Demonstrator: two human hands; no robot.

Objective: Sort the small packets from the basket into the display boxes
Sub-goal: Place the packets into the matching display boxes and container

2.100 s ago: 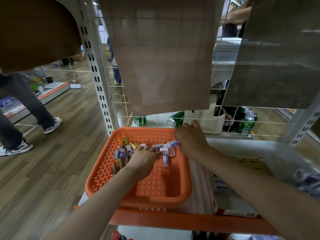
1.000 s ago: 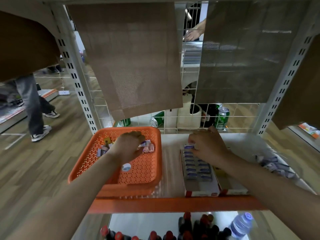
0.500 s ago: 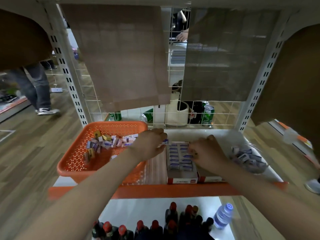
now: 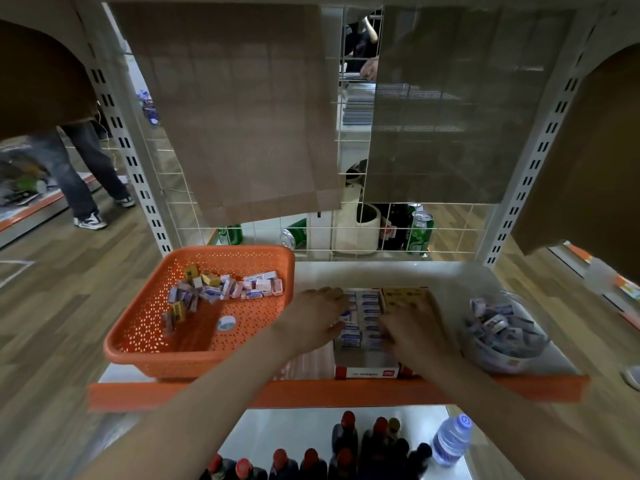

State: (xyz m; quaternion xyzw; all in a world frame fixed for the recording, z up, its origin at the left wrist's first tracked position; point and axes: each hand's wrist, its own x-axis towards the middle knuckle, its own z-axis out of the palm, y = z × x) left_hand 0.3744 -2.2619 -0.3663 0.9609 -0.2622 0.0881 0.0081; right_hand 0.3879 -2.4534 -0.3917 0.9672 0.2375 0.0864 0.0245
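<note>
Reaching into the display box (image 4: 367,372) at the front of the shelf (image 4: 346,393), left hand (image 4: 318,317) and right hand (image 4: 412,327) rest on its rows; whether either pinches anything, I cannot tell. Small packets (image 4: 228,289) crowd the far side of the orange basket (image 4: 138,355): likely light, stiff, best pinched across their long sides.

The orange perforated basket (image 4: 199,358) sits at the left end of the shelf (image 4: 311,391). A loose heap of small packets (image 4: 228,289), white, purple and yellow, lies jumbled near its far wall. To its right stands a red-and-white display box (image 4: 367,373) holding flat rows of white-and-blue packets (image 4: 369,306). A 2nd display box (image 4: 405,295), just beside it on the right, shows yellow print.
</note>
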